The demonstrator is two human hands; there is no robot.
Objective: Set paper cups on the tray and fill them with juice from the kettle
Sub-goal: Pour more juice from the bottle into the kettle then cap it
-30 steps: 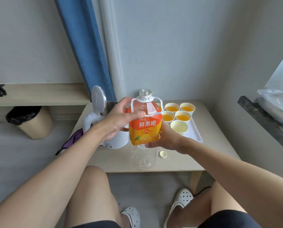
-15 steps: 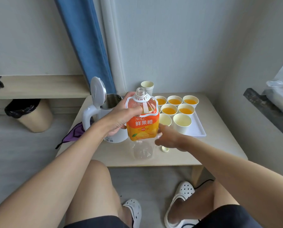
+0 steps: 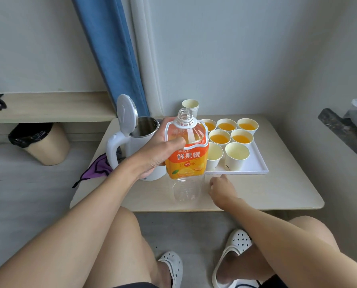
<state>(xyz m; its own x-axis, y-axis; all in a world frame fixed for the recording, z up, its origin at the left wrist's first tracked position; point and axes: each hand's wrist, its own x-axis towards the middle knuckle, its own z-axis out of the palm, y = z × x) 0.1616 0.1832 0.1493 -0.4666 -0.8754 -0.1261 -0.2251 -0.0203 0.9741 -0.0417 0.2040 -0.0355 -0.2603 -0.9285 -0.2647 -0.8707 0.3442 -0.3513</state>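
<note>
My left hand point(image 3: 161, 154) is wrapped round the upper part of the bottle point(image 3: 185, 161), thumb across its shoulder, holding it upright just left of the tray point(image 3: 256, 163). The bottle's neck is uncapped, and below the orange label its body looks clear. I cannot tell whether its base rests on the table point(image 3: 277, 192) or hangs just above it. My right hand point(image 3: 222, 189) is low over the table just in front of the tray's near left corner, close beside the bottle's base. Its knuckles are up and its fingers are curled under, and I cannot tell whether they hold anything.

The white tray carries seven paper cups. Five full cups point(image 3: 227, 126) hold orange juice, three along the tray's far edge and two in the row in front. Two empty cups point(image 3: 236, 155) stand side by side at the tray's near edge. A short stack of spare cups point(image 3: 190, 107) stands on the table just behind the tray's far left corner. The kettle point(image 3: 140, 146) stands left of the tray, beyond the bottle and partly hidden by my left hand. Its lid point(image 3: 125, 113) is tipped up, and the steel inside shows. A purple cloth point(image 3: 96, 169) hangs off the table edge farther left of the tray.
</note>
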